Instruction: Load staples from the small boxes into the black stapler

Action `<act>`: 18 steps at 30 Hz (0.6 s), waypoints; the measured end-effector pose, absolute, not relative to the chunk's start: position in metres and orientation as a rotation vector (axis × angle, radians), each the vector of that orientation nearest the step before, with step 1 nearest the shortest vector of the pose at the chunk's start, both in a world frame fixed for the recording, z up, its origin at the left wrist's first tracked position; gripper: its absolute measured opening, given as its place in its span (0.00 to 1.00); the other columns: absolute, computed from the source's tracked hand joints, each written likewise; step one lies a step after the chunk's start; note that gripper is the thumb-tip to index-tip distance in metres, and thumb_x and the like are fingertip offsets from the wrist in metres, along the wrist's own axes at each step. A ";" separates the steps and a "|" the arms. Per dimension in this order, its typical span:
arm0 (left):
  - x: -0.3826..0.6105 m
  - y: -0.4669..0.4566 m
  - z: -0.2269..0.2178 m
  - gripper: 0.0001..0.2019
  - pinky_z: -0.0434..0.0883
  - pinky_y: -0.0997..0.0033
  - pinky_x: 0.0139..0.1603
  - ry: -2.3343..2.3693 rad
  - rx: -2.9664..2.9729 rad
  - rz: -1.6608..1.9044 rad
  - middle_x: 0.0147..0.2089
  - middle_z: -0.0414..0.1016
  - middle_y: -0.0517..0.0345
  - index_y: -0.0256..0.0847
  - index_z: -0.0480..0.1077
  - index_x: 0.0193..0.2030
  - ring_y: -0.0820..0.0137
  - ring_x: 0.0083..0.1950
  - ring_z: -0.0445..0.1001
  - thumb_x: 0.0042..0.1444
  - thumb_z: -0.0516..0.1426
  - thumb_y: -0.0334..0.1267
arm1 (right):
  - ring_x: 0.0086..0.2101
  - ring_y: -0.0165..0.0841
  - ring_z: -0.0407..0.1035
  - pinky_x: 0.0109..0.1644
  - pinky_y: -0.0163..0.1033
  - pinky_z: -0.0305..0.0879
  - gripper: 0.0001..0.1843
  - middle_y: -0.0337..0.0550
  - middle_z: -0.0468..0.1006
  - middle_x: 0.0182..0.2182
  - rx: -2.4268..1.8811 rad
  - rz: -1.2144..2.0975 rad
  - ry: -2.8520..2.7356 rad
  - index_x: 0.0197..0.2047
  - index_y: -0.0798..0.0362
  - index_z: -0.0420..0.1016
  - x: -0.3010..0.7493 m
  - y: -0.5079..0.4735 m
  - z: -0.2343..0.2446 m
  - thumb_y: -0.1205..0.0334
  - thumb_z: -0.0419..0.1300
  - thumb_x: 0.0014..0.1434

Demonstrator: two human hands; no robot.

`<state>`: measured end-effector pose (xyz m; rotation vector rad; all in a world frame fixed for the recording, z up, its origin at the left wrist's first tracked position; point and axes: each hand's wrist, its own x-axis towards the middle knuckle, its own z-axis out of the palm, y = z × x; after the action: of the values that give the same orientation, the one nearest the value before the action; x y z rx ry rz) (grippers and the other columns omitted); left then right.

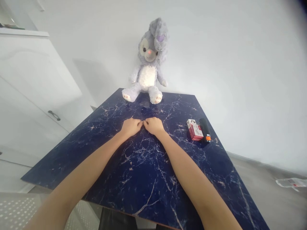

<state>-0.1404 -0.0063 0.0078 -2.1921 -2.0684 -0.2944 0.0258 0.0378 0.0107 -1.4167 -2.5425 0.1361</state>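
Both of my arms stretch forward over a dark blue marbled table (144,166). My left hand (131,126) is curled into a fist on the tabletop, and I see nothing in it. Beside it my right hand (153,125) is closed the same way, also with nothing showing in its fingers. The thumbs of the two fists touch or nearly touch. Beyond them a grey-lilac plush toy (147,76) with long ears sits upright at the table's far edge, leaning near the wall. To the right of my right hand lies a small red and white box (195,130).
Against the box lies a black cylindrical object (204,129) with an orange band, close to the table's right edge. A white cabinet (31,86) stands on the left. Behind is a white wall (227,64). Clear plastic packaging (291,182) lies on the floor at right.
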 end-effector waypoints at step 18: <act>-0.140 -0.006 0.007 0.23 0.71 0.59 0.44 -2.084 -2.218 -0.357 0.37 0.82 0.45 0.43 0.82 0.37 0.53 0.41 0.81 0.69 0.48 0.48 | 0.44 0.42 0.77 0.48 0.41 0.66 0.23 0.51 0.84 0.44 -1.413 0.140 -2.518 0.44 0.49 0.84 0.025 0.041 0.007 0.52 0.48 0.72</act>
<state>-0.1403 -0.0059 0.0074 -2.2180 -2.0835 -0.3567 0.0253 0.0406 0.0066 -1.4125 -2.5177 0.1401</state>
